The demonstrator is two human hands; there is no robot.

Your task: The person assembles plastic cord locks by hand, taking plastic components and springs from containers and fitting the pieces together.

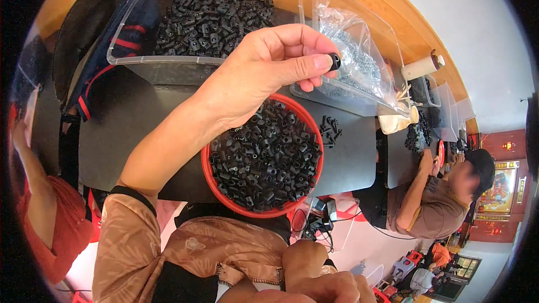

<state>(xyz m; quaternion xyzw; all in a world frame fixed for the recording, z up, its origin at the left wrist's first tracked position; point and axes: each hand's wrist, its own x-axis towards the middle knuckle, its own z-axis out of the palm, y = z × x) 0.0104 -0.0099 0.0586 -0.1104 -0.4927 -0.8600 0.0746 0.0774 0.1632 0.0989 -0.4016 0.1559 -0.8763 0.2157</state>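
My left hand point(281, 59) reaches out over the table, thumb and forefinger pinching a small black plastic part point(335, 62) with a round opening. Below that wrist stands a red-rimmed basin point(319, 160) heaped with small black plastic parts point(261, 160). Close to my body at the lower edge is my right hand point(331, 287), its fingers curled; whatever they hold, if anything, is hidden.
A clear bin point(168, 60) of black parts point(210, 19) stands behind the basin. Beside it, another clear bin point(359, 106) contains a plastic bag of small silvery pieces point(356, 56). Black pieces point(330, 131) lie on the table. People point(438, 196) sit at both sides.
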